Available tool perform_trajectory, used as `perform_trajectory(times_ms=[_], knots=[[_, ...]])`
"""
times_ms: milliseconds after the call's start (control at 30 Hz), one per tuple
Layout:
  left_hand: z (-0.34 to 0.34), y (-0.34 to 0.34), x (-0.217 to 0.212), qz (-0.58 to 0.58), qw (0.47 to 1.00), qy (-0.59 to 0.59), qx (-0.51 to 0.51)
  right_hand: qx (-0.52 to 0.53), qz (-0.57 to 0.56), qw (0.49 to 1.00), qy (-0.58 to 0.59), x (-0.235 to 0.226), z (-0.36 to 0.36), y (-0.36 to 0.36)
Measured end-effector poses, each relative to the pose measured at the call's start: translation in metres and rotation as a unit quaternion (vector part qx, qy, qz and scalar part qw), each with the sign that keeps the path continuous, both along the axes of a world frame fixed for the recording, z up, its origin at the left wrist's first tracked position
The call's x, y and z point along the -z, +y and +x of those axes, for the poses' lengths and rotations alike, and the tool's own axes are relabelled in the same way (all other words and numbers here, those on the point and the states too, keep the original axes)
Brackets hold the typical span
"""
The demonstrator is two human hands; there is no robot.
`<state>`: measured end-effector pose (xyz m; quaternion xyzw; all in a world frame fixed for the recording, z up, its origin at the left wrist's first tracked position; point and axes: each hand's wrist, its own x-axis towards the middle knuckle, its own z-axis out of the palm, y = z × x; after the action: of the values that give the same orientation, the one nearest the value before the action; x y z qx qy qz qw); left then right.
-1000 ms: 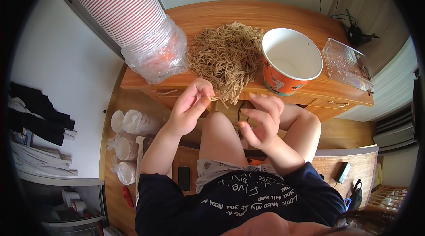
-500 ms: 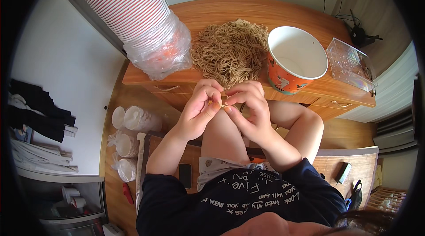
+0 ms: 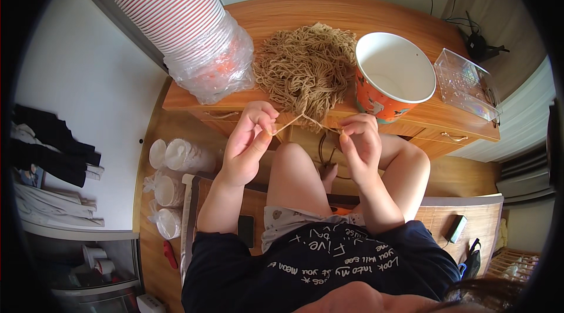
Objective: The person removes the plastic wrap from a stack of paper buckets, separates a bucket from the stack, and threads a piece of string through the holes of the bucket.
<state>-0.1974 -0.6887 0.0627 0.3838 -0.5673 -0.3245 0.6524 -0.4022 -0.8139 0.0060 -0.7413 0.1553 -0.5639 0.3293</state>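
Orange-brown wood forms the table [image 3: 388, 13], which curves across the upper part of the view. At its left end is a tall stack of paper tubs [image 3: 167, 10], banded red and white, with its nearer part inside clear plastic wrap [image 3: 220, 78]. Right of the stack lies a loose pile of tan cord [image 3: 305, 66], extending to the front edge of the table. Just beside the pile, on its right, stands an open paper bucket [image 3: 379, 100], white inside and orange outside. Farther right rests a clear plastic box [image 3: 467, 86]. In front of the pile, the left hand [image 3: 249, 142] and the right hand [image 3: 362, 145] are apart. Each hand is pinched, thumb to fingertips, on a tan strand [image 3: 288, 125]. Between the hands, the strand forms an inverted V, peaking at the pile's front; whether bent or knotted there cannot be made out.
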Motion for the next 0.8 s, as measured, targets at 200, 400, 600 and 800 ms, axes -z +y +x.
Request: perform_trajectory(times_ms=[200, 400, 600, 800], knots=[[-0.009, 0.005, -0.004, -0.033, 0.999, -0.028, -0.028, 0.020, -0.092, 0.995, 0.037, -0.010, -0.006, 0.013], [-0.031, 0.004, 0.002, -0.063, 0.956, -0.264, -0.108, 0.035, -0.136, 0.987, 0.078, -0.034, 0.018, 0.031], [-0.026, -0.009, 0.017, -0.122, 0.925, -0.339, -0.125, 0.046, -0.149, 0.985, 0.074, -0.020, 0.018, 0.031], [0.001, -0.051, 0.047, -0.117, 0.875, -0.433, -0.184, 0.049, -0.123, 0.990, 0.052, -0.016, 0.013, 0.031]])
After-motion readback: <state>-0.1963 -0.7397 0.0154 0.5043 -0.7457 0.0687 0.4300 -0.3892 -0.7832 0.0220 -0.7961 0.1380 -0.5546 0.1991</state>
